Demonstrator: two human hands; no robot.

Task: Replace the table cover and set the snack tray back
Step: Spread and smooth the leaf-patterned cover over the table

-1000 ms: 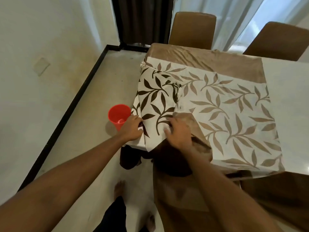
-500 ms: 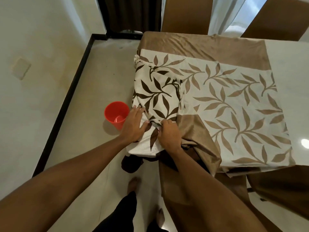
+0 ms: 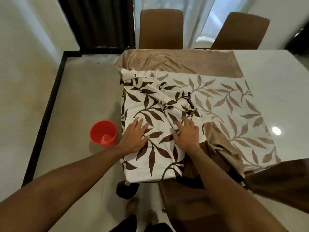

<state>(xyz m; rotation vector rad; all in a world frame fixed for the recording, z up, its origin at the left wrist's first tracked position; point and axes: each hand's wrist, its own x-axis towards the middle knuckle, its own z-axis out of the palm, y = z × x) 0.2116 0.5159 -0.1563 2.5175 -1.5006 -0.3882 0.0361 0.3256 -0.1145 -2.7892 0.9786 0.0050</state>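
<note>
A cream table cover with a brown leaf print and tan borders lies over the left end of the white table. Its near left part is turned over, showing darker leaves, and is creased toward the middle. My left hand lies flat on that part near the table's left edge, fingers spread. My right hand presses flat on the cover beside it, at the seam with the tan band. Neither hand grips the cloth. No snack tray is in view.
A red plastic cup stands on the floor just left of the table. Two brown chairs stand at the far side before white curtains. A third chair is at the near right. My feet are below the table edge.
Both hands have let go of the bunched cloth and now lie flat on it. The folded part has been spread wider toward the near edge. The camera has tilted up.
</note>
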